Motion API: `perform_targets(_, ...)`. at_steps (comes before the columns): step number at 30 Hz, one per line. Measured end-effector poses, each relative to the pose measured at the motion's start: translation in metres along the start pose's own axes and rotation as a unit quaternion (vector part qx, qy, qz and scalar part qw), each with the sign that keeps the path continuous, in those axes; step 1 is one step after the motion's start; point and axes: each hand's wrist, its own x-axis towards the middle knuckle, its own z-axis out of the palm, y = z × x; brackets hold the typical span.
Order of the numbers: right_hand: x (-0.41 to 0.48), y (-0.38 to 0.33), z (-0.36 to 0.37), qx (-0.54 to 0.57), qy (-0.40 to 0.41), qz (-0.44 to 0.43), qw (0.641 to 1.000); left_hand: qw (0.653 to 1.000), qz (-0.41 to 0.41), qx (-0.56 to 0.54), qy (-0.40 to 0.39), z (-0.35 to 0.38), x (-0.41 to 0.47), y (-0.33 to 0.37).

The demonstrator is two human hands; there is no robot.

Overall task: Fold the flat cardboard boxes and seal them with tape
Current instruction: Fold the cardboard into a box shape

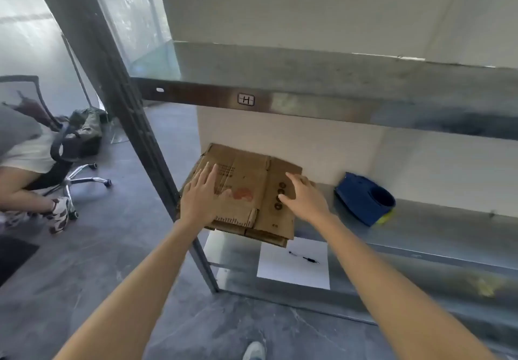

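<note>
Left hand (200,199) and right hand (304,198) rest open on the flat cardboard boxes (246,180) (overhanging the shelf (434,219)); a lopsided pull could spill them.

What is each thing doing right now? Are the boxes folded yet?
Cardboard boxes: flat, not folded, not taped, stacked on the shelf.
Left hand: open, fingers straight, lying flat on the boxes.
Right hand: open, fingers loosely bent, touching the boxes' right side.
Blue tape dispenser: lying on the shelf, right of the boxes, untouched.
Pen: lying on the white paper.
Office chair: someone sits in it.
</note>
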Motion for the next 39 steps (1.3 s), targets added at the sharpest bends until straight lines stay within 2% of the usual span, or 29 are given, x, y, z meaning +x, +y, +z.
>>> perform_targets(5, 0.025, 0.008, 0.026, 0.006, -0.035, 0.076, 0.996, 0.999, -0.02, -0.017, -0.038, 0.021, 0.034, -0.028)
perform_targets(9, 0.035, 0.01, 0.045, 0.026, -0.03, 0.138, 0.99, 0.997, -0.04, -0.039, -0.051, 0.03, 0.053, -0.046)
perform_targets(16, 0.04, 0.013, 0.061, 0.073, -0.014, 0.17, 0.983, 0.991, -0.091, -0.062, -0.079, 0.04, 0.064, -0.063)
perform_targets(26, 0.041, 0.005, 0.052, 0.228, 0.019, 0.201, 0.953, 0.985, -0.101, -0.138, -0.001, 0.029, 0.058, -0.04)
perform_targets(30, 0.034, 0.006, 0.039, 0.29, 0.023, 0.173, 0.941, 0.98, -0.1, -0.169, 0.036, 0.019, 0.047, -0.021)
perform_targets(33, 0.02, 0.016, 0.021, 0.353, 0.009, 0.121, 0.928, 0.973, -0.115, -0.19, 0.058, 0.014, 0.031, -0.002)
perform_targets(39, -0.027, 0.053, -0.022, 0.407, -0.037, 0.023, 0.912, 0.936, -0.153, -0.3, 0.102, 0.016, -0.019, 0.053)
